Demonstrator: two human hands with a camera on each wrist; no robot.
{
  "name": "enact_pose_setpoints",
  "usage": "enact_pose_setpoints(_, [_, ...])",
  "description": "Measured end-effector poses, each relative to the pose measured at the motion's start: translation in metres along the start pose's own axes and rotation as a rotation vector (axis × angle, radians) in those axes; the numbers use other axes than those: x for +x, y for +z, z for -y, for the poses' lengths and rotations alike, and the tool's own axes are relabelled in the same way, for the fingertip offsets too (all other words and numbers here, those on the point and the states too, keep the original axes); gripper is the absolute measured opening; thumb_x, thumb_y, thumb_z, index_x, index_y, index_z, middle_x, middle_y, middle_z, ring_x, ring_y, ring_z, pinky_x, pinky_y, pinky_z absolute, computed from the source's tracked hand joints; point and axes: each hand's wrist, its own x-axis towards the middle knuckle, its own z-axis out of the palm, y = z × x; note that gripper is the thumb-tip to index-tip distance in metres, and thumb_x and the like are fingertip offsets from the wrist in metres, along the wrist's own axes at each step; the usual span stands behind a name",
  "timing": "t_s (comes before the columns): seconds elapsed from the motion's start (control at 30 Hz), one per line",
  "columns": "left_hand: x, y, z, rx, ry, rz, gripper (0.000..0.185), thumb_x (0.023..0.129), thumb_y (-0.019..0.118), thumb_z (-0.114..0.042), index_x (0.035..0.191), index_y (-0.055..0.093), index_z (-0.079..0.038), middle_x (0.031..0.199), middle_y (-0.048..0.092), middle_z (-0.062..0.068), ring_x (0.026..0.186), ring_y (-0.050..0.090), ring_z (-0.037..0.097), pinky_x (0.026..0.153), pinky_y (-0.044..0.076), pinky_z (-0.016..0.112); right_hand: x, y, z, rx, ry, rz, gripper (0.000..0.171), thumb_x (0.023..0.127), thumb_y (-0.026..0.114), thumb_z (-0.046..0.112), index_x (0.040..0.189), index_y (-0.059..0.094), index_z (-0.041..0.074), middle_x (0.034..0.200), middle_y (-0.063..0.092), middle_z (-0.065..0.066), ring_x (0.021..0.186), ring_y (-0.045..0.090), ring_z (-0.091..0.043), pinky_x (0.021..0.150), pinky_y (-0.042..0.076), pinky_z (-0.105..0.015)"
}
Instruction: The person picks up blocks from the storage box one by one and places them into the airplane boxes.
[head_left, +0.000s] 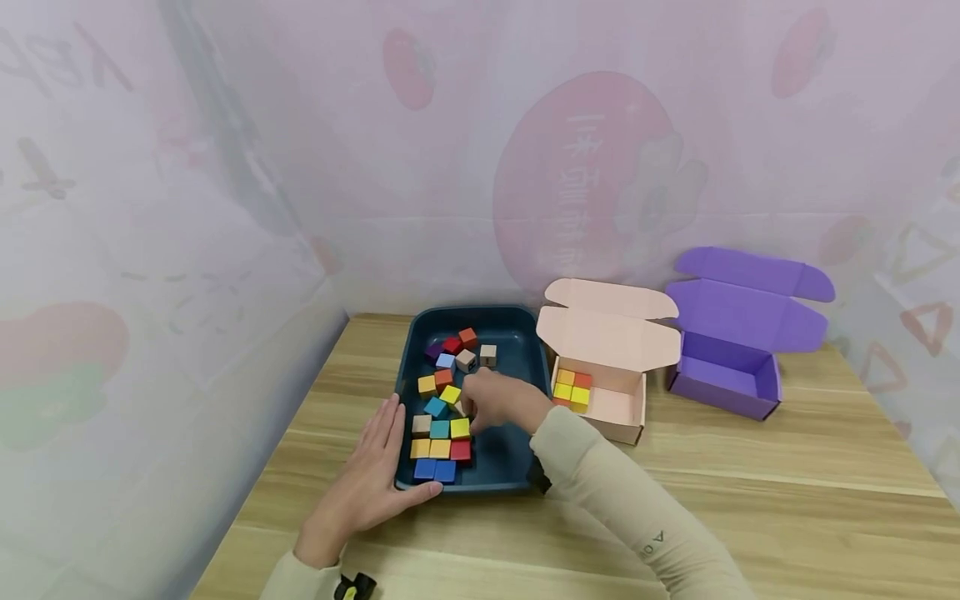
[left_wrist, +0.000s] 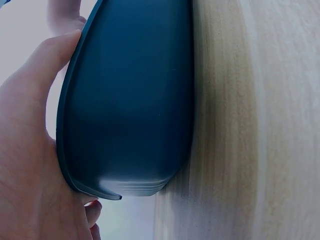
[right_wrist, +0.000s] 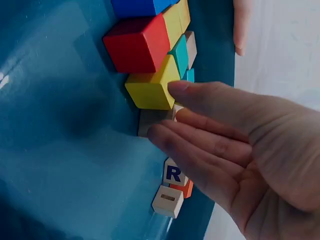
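Coloured blocks (head_left: 442, 421) mostly lie in the blue tray (head_left: 517, 467); about four sit in the pink box (head_left: 626, 412) to its right. Left hand (head_left: 367, 483), fingers flat, steadies the tray's near-left edge. Right hand (head_left: 498, 400) seems to touch a yellow block (right_wrist: 150, 90), fingers loosely extended.

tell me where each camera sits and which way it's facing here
Head: above the table, looking forward and down at the dark blue tray of coloured blocks, the pink box and purple box; both hands and sleeves show.
Left wrist: low by the table, facing the tray's outer wall; the left hand rests against it.
Right wrist: inside the tray, facing the blocks; the right hand reaches a yellow block.
All three views share the tray.
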Motion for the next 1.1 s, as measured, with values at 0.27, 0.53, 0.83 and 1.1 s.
enact_pose_setpoints(0.27, [0.001, 0.0, 0.0, 0.001, 0.007, -0.007, 0.126, 0.084, 0.066, -0.079, 0.17, 0.012, -0.003, 0.18, 0.006, 0.015, 0.165, 0.012, 0.039, 0.131, 0.021, 0.064, 0.006, -0.002, 0.013, -0.065, 0.009, -0.01, 0.017, 0.087, 0.088, 0.017, 0.102, 0.081, 0.013, 0.09, 0.073, 0.004, 0.08, 0.064, -0.013, 0.084, 0.063, -0.028])
enact_pose_setpoints(0.53, [0.001, 0.001, 0.001, 0.006, 0.014, -0.01, 0.126, 0.084, 0.066, -0.079, 0.169, 0.012, -0.003, 0.179, 0.007, 0.016, 0.165, 0.013, 0.039, 0.131, 0.02, 0.064, 0.013, 0.007, 0.026, -0.191, 0.056, -0.009, 0.025, 0.085, 0.091, 0.02, 0.104, 0.078, 0.014, 0.094, 0.07, -0.001, 0.082, 0.062, -0.014, 0.086, 0.064, -0.03])
enact_pose_setpoints(0.83, [0.0, 0.004, 0.001, -0.003, -0.001, 0.0, 0.127, 0.084, 0.065, -0.08, 0.17, 0.011, -0.005, 0.18, 0.007, 0.015, 0.165, 0.012, 0.04, 0.131, 0.02, 0.065, 0.012, 0.009, 0.036, -0.268, 0.089, -0.009, 0.046, 0.084, 0.092, 0.024, 0.126, 0.074, 0.014, 0.118, 0.073, -0.006, 0.089, 0.063, -0.016, 0.095, 0.064, -0.035])
enact_pose_setpoints(1.1, [0.0, 0.001, 0.0, -0.001, -0.013, 0.005, 0.128, 0.083, 0.063, -0.083, 0.17, 0.01, -0.006, 0.18, 0.005, 0.014, 0.165, 0.012, 0.039, 0.131, 0.02, 0.064, -0.007, -0.013, 0.015, -0.159, 0.095, -0.042, 0.021, 0.086, 0.09, 0.024, 0.099, 0.077, 0.014, 0.086, 0.066, -0.002, 0.077, 0.062, -0.016, 0.073, 0.061, -0.027])
